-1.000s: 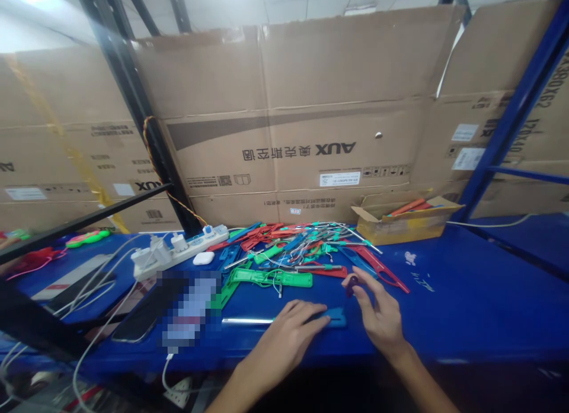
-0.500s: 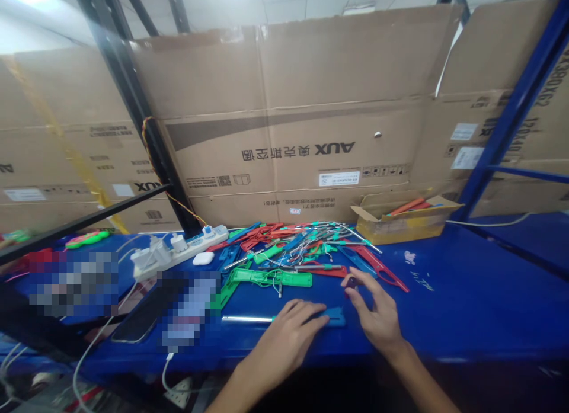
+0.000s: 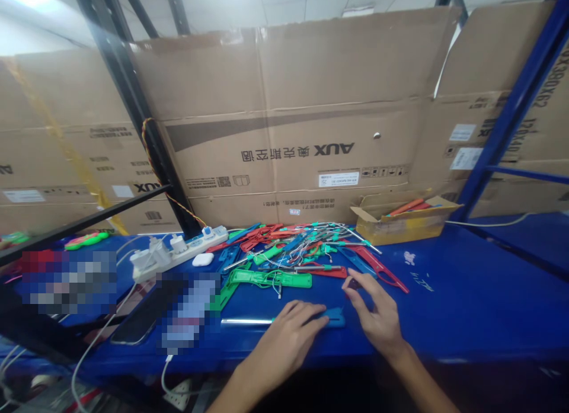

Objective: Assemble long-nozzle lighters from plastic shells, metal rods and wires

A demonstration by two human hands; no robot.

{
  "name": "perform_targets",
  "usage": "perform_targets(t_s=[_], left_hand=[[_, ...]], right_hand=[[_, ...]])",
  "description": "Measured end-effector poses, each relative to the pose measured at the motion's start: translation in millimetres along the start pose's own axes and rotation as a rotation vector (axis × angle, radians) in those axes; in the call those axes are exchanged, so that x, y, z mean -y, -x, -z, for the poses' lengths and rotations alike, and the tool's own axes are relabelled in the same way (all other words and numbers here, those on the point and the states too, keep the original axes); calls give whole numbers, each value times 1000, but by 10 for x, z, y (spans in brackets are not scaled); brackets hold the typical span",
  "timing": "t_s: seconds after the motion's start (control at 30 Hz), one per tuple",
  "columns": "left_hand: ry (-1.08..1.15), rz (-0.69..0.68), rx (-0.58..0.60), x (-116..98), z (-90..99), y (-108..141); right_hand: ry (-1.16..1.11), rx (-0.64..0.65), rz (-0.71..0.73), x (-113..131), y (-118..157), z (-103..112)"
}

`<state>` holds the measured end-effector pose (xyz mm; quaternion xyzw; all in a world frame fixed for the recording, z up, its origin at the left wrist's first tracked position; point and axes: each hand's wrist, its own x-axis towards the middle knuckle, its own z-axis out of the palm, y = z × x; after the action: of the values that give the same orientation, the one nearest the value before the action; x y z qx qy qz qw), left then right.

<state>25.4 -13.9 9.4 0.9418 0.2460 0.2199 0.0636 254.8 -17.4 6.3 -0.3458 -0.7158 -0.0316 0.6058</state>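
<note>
My left hand (image 3: 296, 336) lies over a blue long-reach lighter (image 3: 335, 318), fingers closed on its handle at the front of the blue table. The lighter's thin metal tube (image 3: 246, 322) points left from beneath my hand. To the right of the handle, my right hand (image 3: 377, 312) is raised in a pinch. Between its thumb and index finger is a small dark reddish piece (image 3: 354, 282), mostly covered by the fingertips. Behind both hands lies a pile of red, green and blue lighter parts (image 3: 302, 244), with thin wires and metal tubes among them. An open green handle shell (image 3: 293, 279) is nearest.
A taped carton (image 3: 400, 228) holding orange-red pieces stands at the back right. On the left are a white power strip (image 3: 189, 253) with plugs, a white earphone case (image 3: 203, 259), a dark phone (image 3: 144, 318) and cables. Cardboard sheets (image 3: 288, 75) wall off the back.
Both hands keep nearly the same place. The small piece in my right fingertips shows less than before, and the fingers have shifted slightly around it.
</note>
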Motion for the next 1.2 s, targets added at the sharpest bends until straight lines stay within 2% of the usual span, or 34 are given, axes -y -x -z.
perform_targets(t_s=[0.17,0.37,0.57,0.77,0.93,1.07,1.2], left_hand=[[-5,0,7,-3,-5,4],[6,-7,0,8,-17,3],[2,-2,5,-2,-10,6],[2,-5,-4,-4,-9,5],[-1,7,4,-7,1,-8],[0,5,12,-8,4,-6],[-2,-1,7,-10,-6,0]], right_hand=[[-12,10,51,7,-21,31],[-78,43,-34,4,22,17],[-30,-30,-35,-15,11,41],[-59,44,-54,-17,46,31],[-4,0,-75,-35,76,-6],[32,-63,-56,-21,44,1],[55,26,37,-1,21,16]])
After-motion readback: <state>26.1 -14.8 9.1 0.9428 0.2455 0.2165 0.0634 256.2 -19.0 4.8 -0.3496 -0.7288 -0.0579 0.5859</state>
